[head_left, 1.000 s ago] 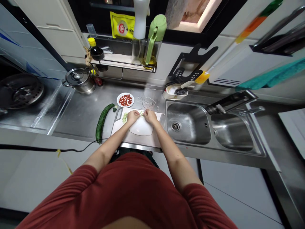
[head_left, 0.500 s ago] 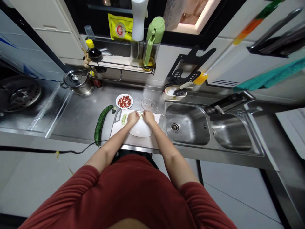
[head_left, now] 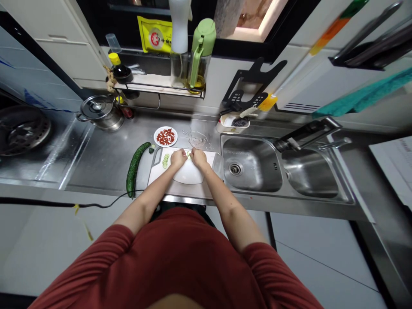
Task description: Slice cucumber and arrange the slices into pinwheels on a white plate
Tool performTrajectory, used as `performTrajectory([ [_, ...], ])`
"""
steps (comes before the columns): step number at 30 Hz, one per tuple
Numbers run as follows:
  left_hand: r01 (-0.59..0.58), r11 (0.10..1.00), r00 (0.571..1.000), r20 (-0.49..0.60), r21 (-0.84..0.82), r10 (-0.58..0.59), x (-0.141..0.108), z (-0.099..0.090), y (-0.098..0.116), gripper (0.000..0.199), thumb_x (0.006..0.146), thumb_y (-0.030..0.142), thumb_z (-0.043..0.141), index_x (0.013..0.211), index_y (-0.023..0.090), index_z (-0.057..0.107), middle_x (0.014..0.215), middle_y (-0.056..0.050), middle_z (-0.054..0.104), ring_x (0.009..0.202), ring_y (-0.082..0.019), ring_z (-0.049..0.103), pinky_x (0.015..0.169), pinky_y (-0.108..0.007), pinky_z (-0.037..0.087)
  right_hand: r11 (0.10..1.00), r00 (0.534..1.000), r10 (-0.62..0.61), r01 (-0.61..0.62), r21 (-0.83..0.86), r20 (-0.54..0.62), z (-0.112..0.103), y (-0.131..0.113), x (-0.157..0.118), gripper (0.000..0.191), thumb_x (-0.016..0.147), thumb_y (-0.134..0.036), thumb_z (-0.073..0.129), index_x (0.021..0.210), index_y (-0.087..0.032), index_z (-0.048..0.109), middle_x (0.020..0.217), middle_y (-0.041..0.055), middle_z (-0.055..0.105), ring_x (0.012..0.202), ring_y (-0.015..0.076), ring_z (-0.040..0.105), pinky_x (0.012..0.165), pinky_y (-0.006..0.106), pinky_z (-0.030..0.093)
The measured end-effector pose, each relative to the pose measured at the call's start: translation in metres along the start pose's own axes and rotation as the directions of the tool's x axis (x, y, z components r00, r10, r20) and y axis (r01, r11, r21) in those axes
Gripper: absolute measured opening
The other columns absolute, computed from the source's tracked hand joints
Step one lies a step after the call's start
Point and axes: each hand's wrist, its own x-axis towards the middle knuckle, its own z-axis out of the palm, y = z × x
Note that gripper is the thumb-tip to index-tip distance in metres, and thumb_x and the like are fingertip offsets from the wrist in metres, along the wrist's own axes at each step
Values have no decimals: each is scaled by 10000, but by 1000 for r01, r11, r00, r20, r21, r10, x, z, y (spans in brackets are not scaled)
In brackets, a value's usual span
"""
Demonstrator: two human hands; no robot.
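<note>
Both hands meet at the far rim of a white plate [head_left: 188,175] on the cutting board [head_left: 155,175]. My left hand [head_left: 179,159] is closed, its fingertips at some pale green cucumber slices [head_left: 189,155]. From the other side my right hand [head_left: 198,157] pinches at the same slices; the fingers partly cover them. Left of the plate, a short row of cucumber slices [head_left: 165,161] lies on the board. A whole dark green cucumber [head_left: 137,167] rests on the steel counter beside the board, with a cut-off end piece [head_left: 151,149] near its tip.
Behind the board stands a small plate of chopped red pieces [head_left: 165,136]. A double sink [head_left: 254,171] with a faucet [head_left: 305,135] is to the right. A lidded pot [head_left: 99,112] stands at back left, under a shelf with an oil bottle [head_left: 202,51].
The view has shifted slightly, so the scene sits a little further left. Both hands stay at the plate's far rim, with hardly any visible finger movement.
</note>
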Motion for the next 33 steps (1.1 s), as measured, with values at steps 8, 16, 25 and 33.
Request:
performTrajectory([
  [8,-236,969,971,-25,74,238,-17,-5,-5,285,843,215,487,1109,205,587,987,-76,607,916,-190,555,800,-273,397,1000,1000,0,0,3,-15,1,1,0,266,935,-306,430,1126,-151,533,1034,130,653,961,202,601,780,256,402],
  [16,-389,870,921,127,305,367,-28,-1,-7,392,890,185,414,1255,260,535,1112,-79,514,1035,-204,467,818,-284,400,1000,1000,3,-4,-6,-27,6,2,4,255,930,-297,420,1123,-161,515,1017,114,653,934,198,601,767,259,403],
  [25,-409,862,912,147,300,382,-25,1,-11,347,924,231,373,1223,213,548,1111,-102,505,1006,-216,472,812,-297,378,1000,998,27,-28,-14,-53,2,14,1,249,915,-262,423,1125,-170,521,1000,106,658,918,203,600,748,264,397],
  [33,-425,858,905,138,289,402,-25,0,-13,347,919,227,381,1221,214,552,1104,-101,503,996,-214,471,799,-295,384,1000,995,-4,4,-3,-97,6,11,-31,305,951,-287,346,1176,-194,530,1075,90,642,939,188,579,776,255,386],
])
